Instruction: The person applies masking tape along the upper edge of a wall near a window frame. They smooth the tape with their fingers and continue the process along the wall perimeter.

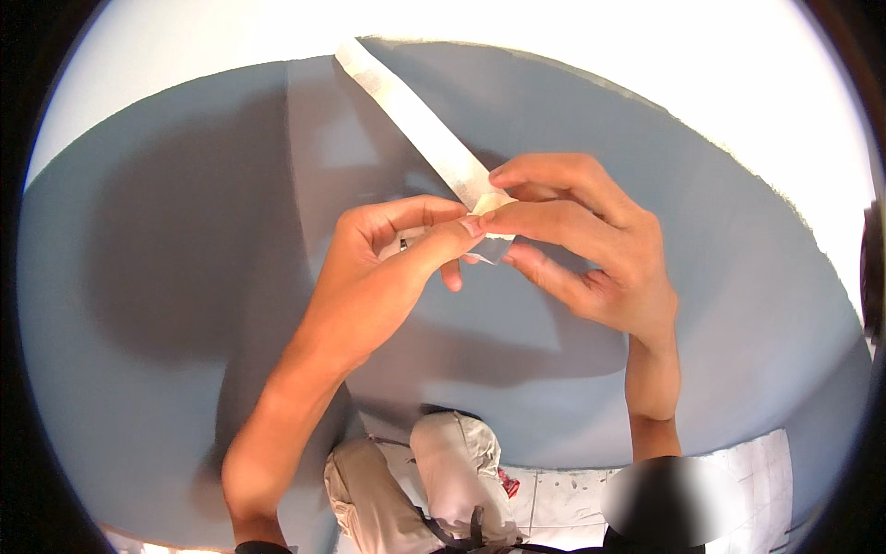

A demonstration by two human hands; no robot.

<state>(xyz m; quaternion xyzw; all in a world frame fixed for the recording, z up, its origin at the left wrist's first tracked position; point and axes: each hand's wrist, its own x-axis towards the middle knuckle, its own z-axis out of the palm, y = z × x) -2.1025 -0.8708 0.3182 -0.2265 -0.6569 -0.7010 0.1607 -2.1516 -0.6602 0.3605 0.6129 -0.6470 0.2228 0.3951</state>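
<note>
A long off-white strip (429,131), which looks like masking tape, slants from the upper edge of the blue-grey surface down to my fingers. My left hand (387,270) pinches the near end between thumb and forefinger. There, a small cream piece of tape or paper (493,203) shows, with a scrap of clear film (493,249) hanging just below. The fingertips of my right hand (595,242) meet my left thumb at this piece, its own thumb close beside the film. The fingers partly hide how the pieces join.
Behind my hands spreads a blue-grey painted surface (706,277), seemingly a wall, with broad shadows. Above it lies a bright white area (588,28) with a rough border. Beige-trousered legs (453,464) stand over white floor tiles (564,492). A dark object (872,270) edges in at right.
</note>
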